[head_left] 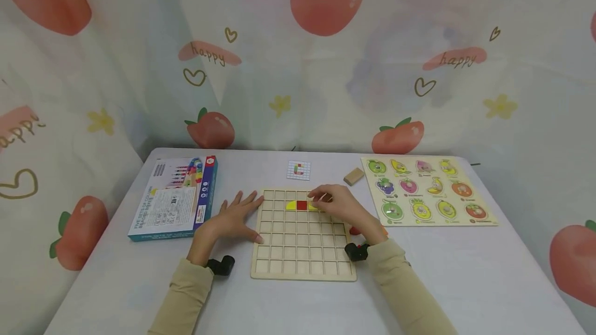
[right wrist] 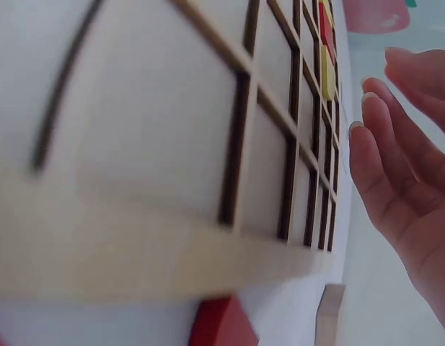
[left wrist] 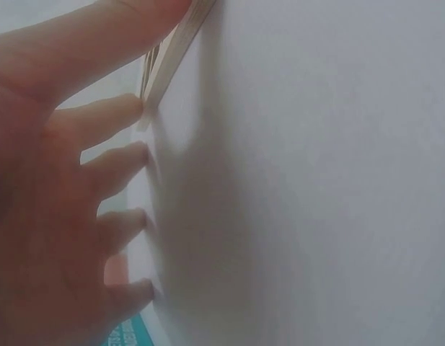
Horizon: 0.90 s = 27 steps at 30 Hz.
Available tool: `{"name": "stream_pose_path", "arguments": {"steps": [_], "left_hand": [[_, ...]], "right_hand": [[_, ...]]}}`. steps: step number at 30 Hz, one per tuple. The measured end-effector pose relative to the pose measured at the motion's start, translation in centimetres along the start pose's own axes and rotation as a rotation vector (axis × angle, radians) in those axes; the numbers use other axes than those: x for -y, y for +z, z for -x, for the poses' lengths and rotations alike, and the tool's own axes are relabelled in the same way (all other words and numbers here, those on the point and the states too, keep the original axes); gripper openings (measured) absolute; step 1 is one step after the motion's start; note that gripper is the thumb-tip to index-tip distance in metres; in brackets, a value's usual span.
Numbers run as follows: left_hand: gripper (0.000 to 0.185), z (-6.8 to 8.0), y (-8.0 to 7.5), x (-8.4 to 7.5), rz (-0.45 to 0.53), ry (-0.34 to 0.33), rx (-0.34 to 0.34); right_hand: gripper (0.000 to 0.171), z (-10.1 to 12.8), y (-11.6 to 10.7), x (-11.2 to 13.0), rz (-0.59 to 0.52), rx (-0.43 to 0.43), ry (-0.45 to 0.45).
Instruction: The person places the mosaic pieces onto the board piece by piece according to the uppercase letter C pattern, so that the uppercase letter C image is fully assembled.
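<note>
Box (head_left: 169, 201) with a teal near edge lies flat at the left of the white table (head_left: 465, 283). Just right of it, the left hand (head_left: 234, 218) has its fingers spread, thumb and forefinger touching the left edge of a wooden grid board (head_left: 302, 255). In the board's second row from the far edge sit, side by side, a yellow piece (head_left: 291, 206), a red square (head_left: 302, 206) and a second yellow piece (head_left: 313, 206). Beyond them, at the far side of the table, lies a small patterned card (head_left: 298, 170). The right hand (head_left: 342, 204) hovers above the board's far right part, fingers loosely bent, fingertips apart from the second yellow piece. Farther right rests a tan block (head_left: 354, 176); nearer, a red piece (head_left: 355, 231) shows partly behind the right wrist. A fruit board (head_left: 430, 199) lies far right.
</note>
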<state>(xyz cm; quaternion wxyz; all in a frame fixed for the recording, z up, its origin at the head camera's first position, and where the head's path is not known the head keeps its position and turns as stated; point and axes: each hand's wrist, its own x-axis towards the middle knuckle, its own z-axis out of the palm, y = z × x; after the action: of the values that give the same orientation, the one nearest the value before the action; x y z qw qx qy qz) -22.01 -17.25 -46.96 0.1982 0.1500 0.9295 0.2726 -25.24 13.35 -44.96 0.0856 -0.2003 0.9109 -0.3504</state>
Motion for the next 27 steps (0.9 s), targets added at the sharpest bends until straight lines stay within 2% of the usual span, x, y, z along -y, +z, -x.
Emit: {"name": "stream_pose_path", "arguments": {"steps": [13,27], "left_hand": [[0.109,0.1,-0.1,-0.2,-0.002,-0.003,-0.001],[0.109,0.1,-0.2,-0.2,-0.014,0.005,-0.006]], "right_hand": [[0.019,3.7,-1.7,-2.1,0.015,-0.002,0.082],[0.013,7.6,-3.2,-3.9,0.058,-0.010,0.101]]}}
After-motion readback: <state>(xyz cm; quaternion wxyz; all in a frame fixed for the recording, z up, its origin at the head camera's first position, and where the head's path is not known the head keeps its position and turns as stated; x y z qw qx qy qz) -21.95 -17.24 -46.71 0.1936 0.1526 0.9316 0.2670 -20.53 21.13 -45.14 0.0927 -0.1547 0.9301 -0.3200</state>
